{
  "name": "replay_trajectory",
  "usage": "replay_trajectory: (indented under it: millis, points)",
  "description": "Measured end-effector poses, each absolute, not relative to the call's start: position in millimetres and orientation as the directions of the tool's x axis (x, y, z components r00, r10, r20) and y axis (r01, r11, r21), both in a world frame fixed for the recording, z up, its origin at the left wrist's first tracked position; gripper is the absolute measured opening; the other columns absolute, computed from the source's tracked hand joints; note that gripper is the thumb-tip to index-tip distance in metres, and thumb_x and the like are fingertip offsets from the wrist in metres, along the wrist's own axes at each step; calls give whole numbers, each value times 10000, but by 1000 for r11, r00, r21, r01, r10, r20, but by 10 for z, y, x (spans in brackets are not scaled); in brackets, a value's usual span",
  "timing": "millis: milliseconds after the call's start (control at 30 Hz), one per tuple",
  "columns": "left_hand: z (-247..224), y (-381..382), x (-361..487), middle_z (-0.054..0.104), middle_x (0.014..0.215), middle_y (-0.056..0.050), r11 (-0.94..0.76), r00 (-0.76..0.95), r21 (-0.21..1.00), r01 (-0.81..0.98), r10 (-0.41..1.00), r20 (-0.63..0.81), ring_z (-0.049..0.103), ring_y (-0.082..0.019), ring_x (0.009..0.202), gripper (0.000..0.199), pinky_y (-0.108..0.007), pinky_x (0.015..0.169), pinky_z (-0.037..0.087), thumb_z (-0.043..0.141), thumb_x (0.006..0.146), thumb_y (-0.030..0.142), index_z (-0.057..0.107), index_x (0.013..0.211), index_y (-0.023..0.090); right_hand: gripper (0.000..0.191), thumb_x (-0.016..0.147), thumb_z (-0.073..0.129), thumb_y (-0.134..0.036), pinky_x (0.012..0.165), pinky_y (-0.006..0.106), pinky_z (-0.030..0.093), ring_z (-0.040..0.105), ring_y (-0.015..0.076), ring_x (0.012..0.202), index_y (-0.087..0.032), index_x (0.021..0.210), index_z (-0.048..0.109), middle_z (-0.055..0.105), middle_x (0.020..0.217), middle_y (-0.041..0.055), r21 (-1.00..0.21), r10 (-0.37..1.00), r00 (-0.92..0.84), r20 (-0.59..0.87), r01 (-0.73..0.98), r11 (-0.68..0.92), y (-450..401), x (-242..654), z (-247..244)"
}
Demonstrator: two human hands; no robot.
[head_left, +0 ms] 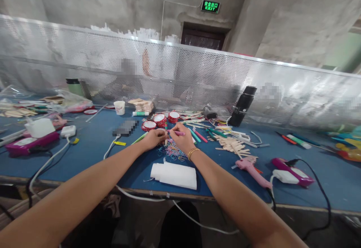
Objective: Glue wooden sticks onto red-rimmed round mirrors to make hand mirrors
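My left hand [153, 139] is closed on a thin wooden craft stick [166, 127], held upright with green and red bands near its top. In my right hand [182, 139] is a purple marker pen [178, 133], gripped as for writing, its tip end close to the stick. Whether the tip touches the wood I cannot tell. Just below both hands lies a loose heap of coloured rubber bands [175, 150]. Nearer me is a folded white tissue [174, 174]. Rolls of red tape [160, 119] stand behind my hands.
Loose craft sticks [232, 144] and a pink glue gun [253, 171] lie to the right, near a purple power strip [293, 173]. A black bottle [243, 106] and a paper cup [119, 108] stand further back. A perforated metal screen [180, 71] borders the blue table.
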State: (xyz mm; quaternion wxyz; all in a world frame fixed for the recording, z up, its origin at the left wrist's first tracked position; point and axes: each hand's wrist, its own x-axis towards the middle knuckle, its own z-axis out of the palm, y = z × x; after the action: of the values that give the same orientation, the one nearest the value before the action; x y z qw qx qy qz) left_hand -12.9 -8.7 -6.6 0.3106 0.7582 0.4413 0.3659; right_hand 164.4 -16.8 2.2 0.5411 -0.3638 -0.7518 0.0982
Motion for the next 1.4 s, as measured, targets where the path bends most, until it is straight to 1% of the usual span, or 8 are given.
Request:
replay_trajectory:
  millis: [133, 267, 533, 800, 1100, 1233, 1400]
  points:
    - [-62, -91, -131, 556, 560, 16, -420, 332, 787, 452, 898, 289, 423, -86, 490, 468, -226, 483, 299, 617, 761, 589, 589, 607, 148, 143, 795, 532, -247, 599, 252, 376, 507, 131, 594, -224, 659, 497, 551, 617, -41, -539, 666, -160, 729, 466, 702, -168, 1648, 20]
    - [-71, -81, -140, 566, 565, 13, -415, 340, 792, 447, 898, 279, 436, -89, 486, 459, -230, 483, 311, 615, 768, 584, 602, 629, 146, 138, 802, 527, -253, 606, 252, 377, 512, 133, 602, -224, 669, 504, 560, 625, -39, -532, 659, -154, 736, 472, 704, -168, 1650, 23]
    - [-92, -69, -141, 557, 551, 20, -418, 333, 798, 434, 898, 289, 410, -79, 470, 449, -222, 466, 282, 620, 769, 570, 579, 620, 148, 144, 796, 535, -238, 607, 247, 369, 511, 129, 603, -218, 657, 499, 553, 622, -42, -523, 647, -152, 747, 466, 714, -162, 1649, 17]
    - [-94, -64, -146, 561, 565, 13, -426, 340, 790, 440, 894, 292, 434, -86, 495, 472, -222, 486, 312, 601, 777, 592, 601, 631, 143, 138, 804, 536, -250, 616, 249, 380, 526, 133, 609, -224, 672, 505, 570, 633, -40, -528, 656, -162, 738, 467, 710, -165, 1638, 16]
    - [-95, -66, -143, 569, 564, 9, -424, 336, 791, 440, 895, 293, 440, -91, 495, 474, -223, 484, 314, 603, 775, 596, 618, 638, 143, 139, 797, 537, -246, 621, 247, 384, 529, 130, 614, -223, 665, 501, 570, 635, -43, -529, 657, -168, 735, 463, 711, -160, 1633, 14]
    - [-86, -71, -133, 563, 554, 12, -429, 331, 792, 433, 894, 303, 443, -89, 504, 461, -221, 495, 314, 630, 761, 575, 585, 601, 145, 147, 804, 535, -247, 608, 245, 375, 515, 126, 599, -221, 663, 500, 555, 625, -46, -534, 657, -156, 738, 461, 709, -170, 1637, 19]
    - [-54, -101, -119, 557, 540, 18, -421, 319, 794, 438, 899, 301, 421, -83, 488, 459, -221, 476, 295, 643, 746, 574, 590, 593, 145, 150, 805, 534, -255, 615, 243, 382, 517, 126, 610, -221, 662, 502, 563, 636, -44, -529, 657, -173, 733, 461, 712, -172, 1641, 20]
